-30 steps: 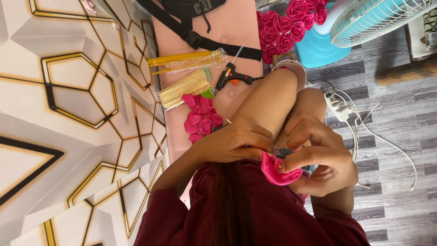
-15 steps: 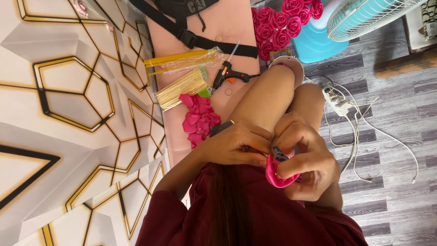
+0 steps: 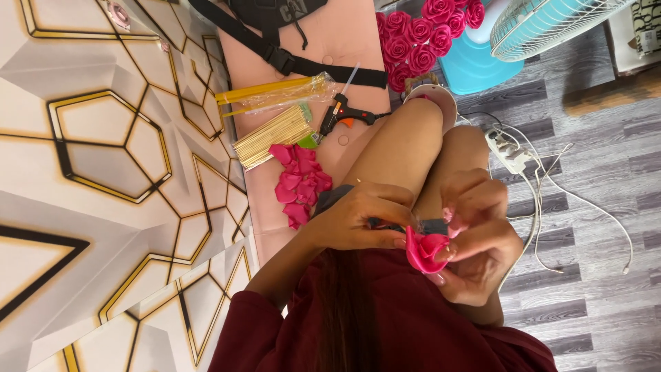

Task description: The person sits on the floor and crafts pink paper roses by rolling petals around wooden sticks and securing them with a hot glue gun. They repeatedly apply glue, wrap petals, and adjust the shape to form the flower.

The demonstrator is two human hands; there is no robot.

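pinching pink ribbon rose (image 3: 423,249), left hand (image 3: 361,222), right hand (image 3: 478,238), floor nearby.

A single head-worn camera looks steeply down from close above the person's lap, and the picture sits turned about a quarter round. The hands (image 3: 427,234) fill the lower middle, very near the lens. The patterned wall (image 3: 103,158) lies along the left, the grey floor (image 3: 592,207) along the right, the fan (image 3: 551,24) at the top edge.
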